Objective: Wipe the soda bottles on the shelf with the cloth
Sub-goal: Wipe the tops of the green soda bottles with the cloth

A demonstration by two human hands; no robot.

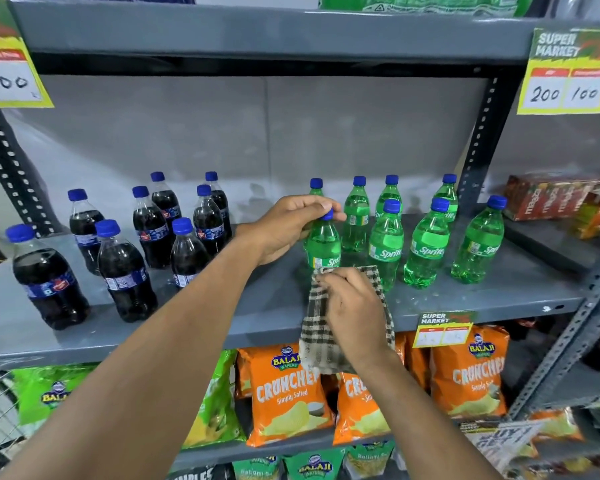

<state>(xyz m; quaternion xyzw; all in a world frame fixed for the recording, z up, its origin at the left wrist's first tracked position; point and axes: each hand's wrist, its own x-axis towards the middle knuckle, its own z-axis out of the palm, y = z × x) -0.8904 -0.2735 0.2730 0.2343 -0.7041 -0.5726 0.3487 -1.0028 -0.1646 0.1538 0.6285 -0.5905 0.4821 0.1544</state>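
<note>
Green Sprite bottle (323, 245) near shelf (222, 317) front edge, left hand (288, 226) grip pinching its cap. Right hand (352, 311) grip bunched on checked cloth (317, 336), just below-right of that grip. Risks: hard rub tips bottle; elbow room tight, neighbour bottle (386, 244) just right could topple.

Checked cloth (317, 327) pressed against upright green Sprite bottle (323, 245).

A grey metal shelf (222, 317) is shown. On its left part, dark cola bottles (125, 271) with blue caps are stood upright in a loose group. On its right part, green soda bottles (426, 244) with blue caps are stood upright.
</note>
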